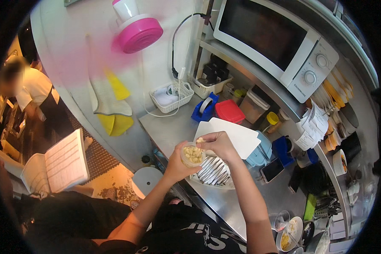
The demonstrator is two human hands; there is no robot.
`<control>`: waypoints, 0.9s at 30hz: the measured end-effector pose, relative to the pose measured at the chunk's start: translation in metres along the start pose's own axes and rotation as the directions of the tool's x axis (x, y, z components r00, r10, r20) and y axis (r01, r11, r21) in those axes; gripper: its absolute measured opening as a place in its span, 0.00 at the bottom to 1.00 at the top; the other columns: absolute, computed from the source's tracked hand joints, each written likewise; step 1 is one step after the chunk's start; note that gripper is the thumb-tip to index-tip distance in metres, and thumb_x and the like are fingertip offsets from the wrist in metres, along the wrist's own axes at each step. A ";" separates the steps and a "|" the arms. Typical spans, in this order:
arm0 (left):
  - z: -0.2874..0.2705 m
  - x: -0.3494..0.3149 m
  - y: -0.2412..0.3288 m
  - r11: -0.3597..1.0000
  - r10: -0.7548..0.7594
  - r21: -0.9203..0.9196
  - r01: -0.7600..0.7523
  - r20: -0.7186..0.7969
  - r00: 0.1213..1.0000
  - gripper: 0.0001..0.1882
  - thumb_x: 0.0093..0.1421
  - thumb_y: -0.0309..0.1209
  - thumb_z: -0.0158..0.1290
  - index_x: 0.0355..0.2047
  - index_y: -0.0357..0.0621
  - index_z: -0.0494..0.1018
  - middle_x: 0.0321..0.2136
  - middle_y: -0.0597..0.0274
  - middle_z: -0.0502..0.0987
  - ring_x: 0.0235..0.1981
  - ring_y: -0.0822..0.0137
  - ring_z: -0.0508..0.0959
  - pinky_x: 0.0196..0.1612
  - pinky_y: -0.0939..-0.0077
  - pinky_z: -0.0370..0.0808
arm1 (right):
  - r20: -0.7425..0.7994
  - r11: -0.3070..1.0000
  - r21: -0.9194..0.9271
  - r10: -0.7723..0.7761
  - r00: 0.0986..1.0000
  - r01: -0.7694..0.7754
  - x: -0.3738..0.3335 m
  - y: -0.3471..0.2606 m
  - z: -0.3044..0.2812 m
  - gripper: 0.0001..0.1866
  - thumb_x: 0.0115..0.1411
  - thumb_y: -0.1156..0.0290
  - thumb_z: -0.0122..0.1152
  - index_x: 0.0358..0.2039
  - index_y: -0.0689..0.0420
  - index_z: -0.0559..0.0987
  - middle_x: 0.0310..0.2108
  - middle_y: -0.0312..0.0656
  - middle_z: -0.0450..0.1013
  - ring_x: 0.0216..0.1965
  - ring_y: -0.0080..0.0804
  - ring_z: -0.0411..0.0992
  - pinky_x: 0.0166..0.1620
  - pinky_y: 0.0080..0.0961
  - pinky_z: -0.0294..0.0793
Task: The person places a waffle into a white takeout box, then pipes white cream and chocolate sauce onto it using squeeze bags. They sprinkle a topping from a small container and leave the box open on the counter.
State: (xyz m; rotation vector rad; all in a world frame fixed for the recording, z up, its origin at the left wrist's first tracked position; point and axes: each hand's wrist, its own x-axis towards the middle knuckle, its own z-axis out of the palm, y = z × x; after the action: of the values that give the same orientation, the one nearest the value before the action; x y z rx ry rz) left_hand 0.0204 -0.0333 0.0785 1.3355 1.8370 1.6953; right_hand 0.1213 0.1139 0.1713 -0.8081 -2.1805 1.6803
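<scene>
My left hand [176,164] grips a small clear cup [191,155] filled with pale nut pieces, held over the steel counter [224,199]. My right hand [216,143] is above the cup's rim, fingers pinched on a few of the pale pieces. Just below the cup sits a white plate [213,172] carrying food striped with dark sauce lines. A white cutting board [237,135] lies behind the hands.
A red-lidded box [229,111], blue tape dispenser [204,108], white baskets [172,97] and a microwave [279,40] stand at the back. A phone [272,169], glass [281,220] and food bowls [290,235] lie right. Another person [29,91] works far left near an open booklet [59,163].
</scene>
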 end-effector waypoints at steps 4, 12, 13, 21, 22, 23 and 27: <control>-0.013 -0.002 -0.017 0.995 -0.057 -0.086 0.053 -0.044 0.997 0.51 0.34 0.31 0.72 0.56 0.38 0.54 0.48 0.51 0.69 0.50 0.61 0.71 0.54 0.68 0.68 | 0.015 0.984 0.139 0.115 0.993 -0.116 -0.004 0.021 -0.014 0.15 0.46 0.73 0.71 0.34 0.66 0.81 0.27 0.41 0.78 0.27 0.23 0.74 0.33 0.19 0.74; -0.035 -0.013 -0.037 0.982 -0.112 -0.168 0.088 -0.136 0.984 0.52 0.36 0.28 0.71 0.58 0.40 0.51 0.47 0.53 0.70 0.50 0.63 0.72 0.53 0.67 0.69 | -0.199 0.893 -0.442 -0.006 0.980 -0.085 0.008 0.081 0.017 0.14 0.42 0.70 0.67 0.31 0.61 0.82 0.26 0.52 0.77 0.27 0.41 0.77 0.35 0.29 0.75; -0.037 -0.014 -0.038 0.983 -0.116 -0.161 0.094 -0.132 0.985 0.52 0.36 0.28 0.71 0.58 0.40 0.51 0.47 0.53 0.70 0.49 0.63 0.72 0.53 0.67 0.70 | -0.212 0.887 -0.456 -0.031 0.977 -0.071 0.010 0.085 0.022 0.13 0.42 0.70 0.67 0.30 0.61 0.82 0.26 0.53 0.76 0.27 0.42 0.77 0.35 0.30 0.75; -0.046 -0.023 -0.045 0.982 -0.159 -0.118 0.145 -0.120 0.980 0.52 0.36 0.28 0.71 0.58 0.40 0.50 0.47 0.52 0.69 0.49 0.63 0.72 0.52 0.68 0.70 | -0.190 0.843 -0.537 -0.106 0.976 -0.014 0.014 0.091 0.036 0.09 0.46 0.72 0.62 0.28 0.62 0.81 0.26 0.56 0.74 0.28 0.50 0.75 0.36 0.36 0.75; -0.046 -0.024 -0.046 0.982 -0.161 -0.123 0.146 -0.117 0.980 0.52 0.36 0.28 0.71 0.58 0.40 0.50 0.47 0.52 0.69 0.49 0.63 0.71 0.53 0.68 0.70 | -0.191 0.844 -0.536 -0.126 0.973 0.004 0.013 0.091 0.036 0.09 0.46 0.72 0.62 0.28 0.63 0.81 0.26 0.56 0.74 0.28 0.50 0.75 0.36 0.36 0.75; -0.047 -0.025 -0.047 0.981 -0.163 -0.127 0.148 -0.113 0.980 0.52 0.36 0.28 0.71 0.58 0.40 0.50 0.47 0.52 0.69 0.49 0.63 0.71 0.53 0.68 0.70 | -0.194 0.845 -0.535 -0.134 0.972 0.010 0.011 0.091 0.036 0.09 0.46 0.72 0.62 0.28 0.63 0.81 0.26 0.56 0.74 0.28 0.51 0.75 0.36 0.36 0.75; -0.047 -0.029 -0.053 0.973 -0.191 -0.154 0.171 -0.123 0.974 0.52 0.36 0.29 0.71 0.58 0.39 0.51 0.47 0.51 0.68 0.49 0.62 0.72 0.52 0.68 0.71 | -0.190 0.800 -0.599 -0.184 0.964 0.035 0.006 0.093 0.033 0.08 0.46 0.73 0.61 0.27 0.62 0.82 0.25 0.55 0.75 0.27 0.51 0.75 0.36 0.35 0.75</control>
State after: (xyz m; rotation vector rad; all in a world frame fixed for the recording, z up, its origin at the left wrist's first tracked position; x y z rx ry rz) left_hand -0.0218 -0.0776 0.0327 0.9855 1.8088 1.8203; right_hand 0.1233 0.1074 0.0732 -0.9422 -2.5321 0.7703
